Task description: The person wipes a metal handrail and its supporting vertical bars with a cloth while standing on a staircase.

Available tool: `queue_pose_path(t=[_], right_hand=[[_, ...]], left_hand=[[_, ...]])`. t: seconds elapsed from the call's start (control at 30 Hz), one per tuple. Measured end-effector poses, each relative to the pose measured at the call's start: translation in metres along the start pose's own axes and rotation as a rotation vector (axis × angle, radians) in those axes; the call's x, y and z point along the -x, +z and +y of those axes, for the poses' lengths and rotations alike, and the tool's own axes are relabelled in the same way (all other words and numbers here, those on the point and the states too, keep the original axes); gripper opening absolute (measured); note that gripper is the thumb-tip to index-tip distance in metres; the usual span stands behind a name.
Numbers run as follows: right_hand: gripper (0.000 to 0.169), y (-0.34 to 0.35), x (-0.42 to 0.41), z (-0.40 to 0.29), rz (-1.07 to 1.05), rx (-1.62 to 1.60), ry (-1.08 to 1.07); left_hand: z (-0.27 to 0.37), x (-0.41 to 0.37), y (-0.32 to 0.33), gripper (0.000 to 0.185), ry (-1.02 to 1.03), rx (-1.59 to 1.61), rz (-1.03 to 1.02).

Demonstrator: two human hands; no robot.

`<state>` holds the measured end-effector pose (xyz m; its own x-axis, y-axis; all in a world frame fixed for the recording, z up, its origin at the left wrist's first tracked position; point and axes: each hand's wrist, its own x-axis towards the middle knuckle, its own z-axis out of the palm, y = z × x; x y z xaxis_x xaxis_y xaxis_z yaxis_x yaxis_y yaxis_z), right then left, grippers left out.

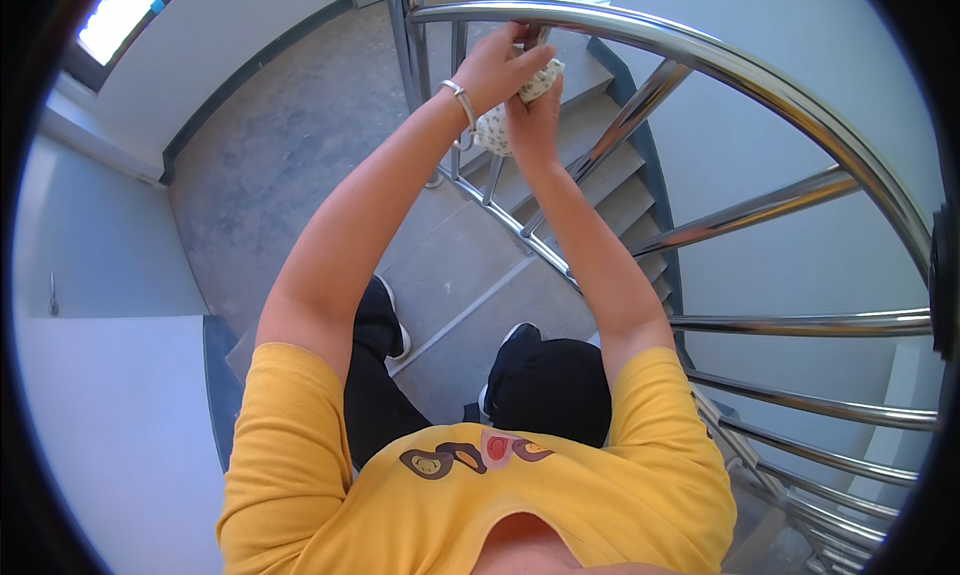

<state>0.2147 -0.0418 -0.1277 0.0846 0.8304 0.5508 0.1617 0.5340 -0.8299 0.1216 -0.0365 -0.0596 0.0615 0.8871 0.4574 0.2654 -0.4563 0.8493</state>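
Observation:
A white cloth with a small floral print [494,132] is bunched around an upright metal baluster, just below the curved handrail [667,39]. My left hand [496,63], with a bangle [463,106] at its wrist, is at the upper part of the cloth. Its thumb lies over the fabric, and its fingertips reach behind, close under the rail. Lower down, my right hand [535,121] grips the same cloth from the right side. Part of the fabric hangs to the left of this hand. The far sides of the baluster and some fingers are hidden.
Concrete stairs [592,129] run beyond the railing, whose shiny balusters [750,204] curve around to my right. I stand on a dusty concrete landing [262,170]. A white wall [112,395] is at the left, with a window [124,24] at the upper left.

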Motion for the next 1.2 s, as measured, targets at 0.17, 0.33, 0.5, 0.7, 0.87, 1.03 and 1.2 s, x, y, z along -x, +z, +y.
queue_pose_path(t=[0.17,0.33,0.5,0.7,0.87,1.03,1.2], right_hand=[[0.043,0.017,-0.007,0.01,0.062,0.044,0.007],[0.05,0.028,0.023,0.075,0.12,0.074,0.058],[0.047,0.035,0.071,0.15,0.09,0.124,0.166],[0.05,0.045,0.112,0.208,0.107,0.045,0.309],[0.052,0.048,0.146,0.285,0.091,-0.18,0.466],[0.047,0.051,0.163,0.298,0.067,-0.318,0.555],[0.045,0.053,0.18,0.313,0.057,-0.188,0.645]], left_hand=[[-0.016,-0.008,0.013,0.029,-0.127,0.249,0.095],[-0.053,-0.003,0.031,0.029,-0.164,0.35,0.064],[-0.078,0.006,0.039,0.03,-0.155,0.369,0.025],[-0.15,0.04,0.057,0.031,-0.255,0.233,0.003],[-0.167,0.054,0.074,0.039,-0.322,0.376,0.068],[-0.201,0.073,0.074,0.038,-0.321,0.352,0.02],[-0.211,0.079,0.067,0.024,-0.409,0.334,-0.14]])
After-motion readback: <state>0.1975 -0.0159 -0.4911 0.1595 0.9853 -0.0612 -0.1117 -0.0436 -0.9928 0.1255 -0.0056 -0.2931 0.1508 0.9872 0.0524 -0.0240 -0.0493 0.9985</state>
